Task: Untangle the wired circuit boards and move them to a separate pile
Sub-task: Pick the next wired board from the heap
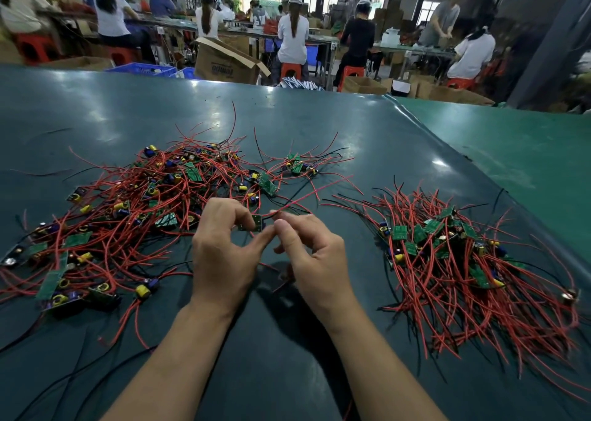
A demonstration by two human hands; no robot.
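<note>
- Two bare forearms reach in from the near edge over the dark green desk (287, 372), and the hands meet at its middle.
- The left hand (224, 254) has a curled grip: thumb and fingers pinch a small green circuit board (256, 222) held just above the desk.
- The right hand (313, 254) is also curled, its fingertips pinching the red wire (307, 196) that runs from that board up and away to the right.
- To the left and beyond the hands lies the tangled pile (128, 203), a wide sprawl of green boards with yellow and purple parts, knotted in red and a few black wires.
- To the right, well apart from it, sits the sorted pile (463, 260), its boards bunched at the far end and its red wires trailing toward the near right.
- A brighter green mat (511, 151) covers the desk's far right part.
- Past the far edge stands an open cardboard box (224, 62) with dark printing that seems upside down; I cannot read it for certain.
- Blue crates (140, 68) stand left of the box.
- Farther off, people in white caps (292, 30) sit on red stools (289, 70) at long benches, backs to the camera.
</note>
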